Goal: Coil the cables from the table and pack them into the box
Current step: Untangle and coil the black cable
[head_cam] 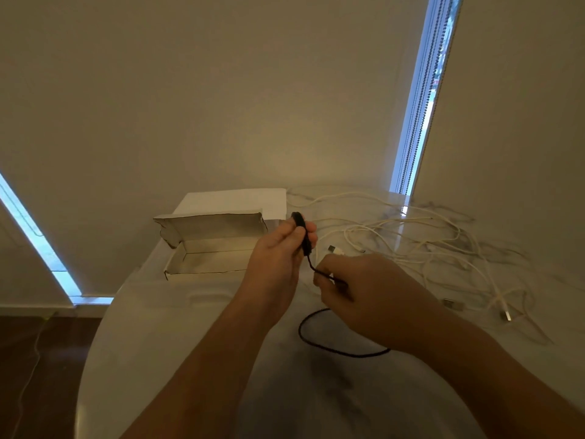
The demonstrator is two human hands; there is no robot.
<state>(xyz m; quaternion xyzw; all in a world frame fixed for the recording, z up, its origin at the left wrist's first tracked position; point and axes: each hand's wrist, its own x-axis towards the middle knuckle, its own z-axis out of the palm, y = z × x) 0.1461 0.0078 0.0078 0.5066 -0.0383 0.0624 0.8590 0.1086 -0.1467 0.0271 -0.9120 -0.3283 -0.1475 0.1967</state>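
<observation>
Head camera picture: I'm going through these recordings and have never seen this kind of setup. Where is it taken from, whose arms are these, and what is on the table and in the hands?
There is no machine here. The single picture comes from a wide-angle camera worn on a person's head, looking forward and down, so the two bare arms reaching in from below are that person's own. The left hand grips a small bundle of black cable already wound into loops. The right hand pinches the same cable lower down; its loose tail curves across the pale marbled table. An open cardboard box sits behind the left hand and looks empty. To the right lies a tangle of white cables, not yet coiled.
</observation>
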